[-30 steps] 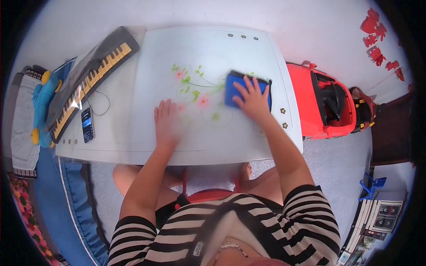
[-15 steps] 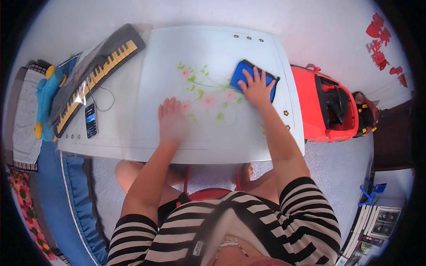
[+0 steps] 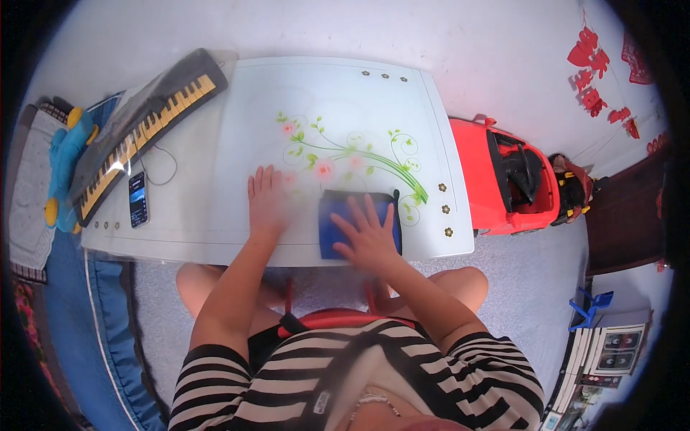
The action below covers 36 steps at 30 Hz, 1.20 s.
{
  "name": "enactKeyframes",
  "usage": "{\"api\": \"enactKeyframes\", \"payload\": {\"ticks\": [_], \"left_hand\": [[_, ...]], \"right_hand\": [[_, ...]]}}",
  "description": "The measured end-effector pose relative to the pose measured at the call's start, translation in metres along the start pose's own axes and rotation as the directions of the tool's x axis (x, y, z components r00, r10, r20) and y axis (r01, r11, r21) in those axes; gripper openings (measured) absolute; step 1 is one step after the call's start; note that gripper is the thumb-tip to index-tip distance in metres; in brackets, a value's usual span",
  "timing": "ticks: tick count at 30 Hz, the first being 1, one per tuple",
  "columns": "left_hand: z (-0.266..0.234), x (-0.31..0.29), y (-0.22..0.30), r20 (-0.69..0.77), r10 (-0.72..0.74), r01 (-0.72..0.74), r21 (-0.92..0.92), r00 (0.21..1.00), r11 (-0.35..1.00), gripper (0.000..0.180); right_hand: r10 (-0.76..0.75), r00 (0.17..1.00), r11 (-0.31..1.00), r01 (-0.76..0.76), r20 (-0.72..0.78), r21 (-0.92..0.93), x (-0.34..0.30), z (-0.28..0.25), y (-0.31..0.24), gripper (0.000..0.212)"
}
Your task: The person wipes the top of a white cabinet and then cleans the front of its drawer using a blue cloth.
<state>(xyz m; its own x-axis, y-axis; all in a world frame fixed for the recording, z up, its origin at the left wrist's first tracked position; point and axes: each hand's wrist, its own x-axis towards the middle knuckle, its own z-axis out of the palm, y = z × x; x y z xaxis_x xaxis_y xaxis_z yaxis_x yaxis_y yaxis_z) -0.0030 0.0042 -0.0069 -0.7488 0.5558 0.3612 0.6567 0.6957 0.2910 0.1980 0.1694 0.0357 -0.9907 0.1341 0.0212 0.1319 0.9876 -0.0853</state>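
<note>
Beneath my right hand (image 3: 369, 234) lies a flat blue pouch (image 3: 330, 231) with black edging, at the near edge of the white table (image 3: 266, 90). The fingers of that hand are spread over the pouch and not wrapped round it. My left hand (image 3: 266, 206) rests flat on the tabletop to the left of the pouch, its fingers stretched out and nothing in them. Printed pink flowers and green vines (image 3: 359, 154) show on the table beyond both hands. The palm side of each hand is hidden.
A keyboard (image 3: 147, 133) under a clear plastic cover and a phone (image 3: 138, 201) lie on the table's left. Left of it sits a blue and yellow toy (image 3: 70, 169). A red toy car (image 3: 489, 183) stands against the right side. Below me is a red seat (image 3: 352, 314).
My right hand and the blue pouch have moved from the far right of the table to its near edge. My left hand stays flat in about the same place. The view has shifted slightly.
</note>
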Motion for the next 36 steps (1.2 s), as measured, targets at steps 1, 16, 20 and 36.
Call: {"api": "enactKeyframes", "payload": {"ticks": [1,16,20,36], "left_hand": [[0.001,-0.001,-0.001,-0.009,0.008,-0.008,-0.005,1.000,1.000,0.044],[-0.009,0.003,0.003,0.065,-0.014,0.011,0.034,0.998,0.999,0.047],[-0.006,0.002,0.004,0.051,0.000,-0.001,0.021,0.999,1.000,0.046],[-0.010,-0.005,-0.003,-0.265,0.096,-0.148,-0.184,0.959,0.972,0.037]], "right_hand": [[-0.005,1.000,1.000,0.005,0.002,-0.001,0.007,-0.001,0.002,0.065],[0.107,0.963,0.991,-0.124,-0.248,-0.053,0.213,0.027,0.061,0.061],[0.219,0.962,0.975,-0.222,-0.161,-0.004,0.226,0.025,0.051,0.063],[0.098,0.959,0.990,-0.067,-0.266,0.122,0.068,0.004,0.022,0.057]]}}
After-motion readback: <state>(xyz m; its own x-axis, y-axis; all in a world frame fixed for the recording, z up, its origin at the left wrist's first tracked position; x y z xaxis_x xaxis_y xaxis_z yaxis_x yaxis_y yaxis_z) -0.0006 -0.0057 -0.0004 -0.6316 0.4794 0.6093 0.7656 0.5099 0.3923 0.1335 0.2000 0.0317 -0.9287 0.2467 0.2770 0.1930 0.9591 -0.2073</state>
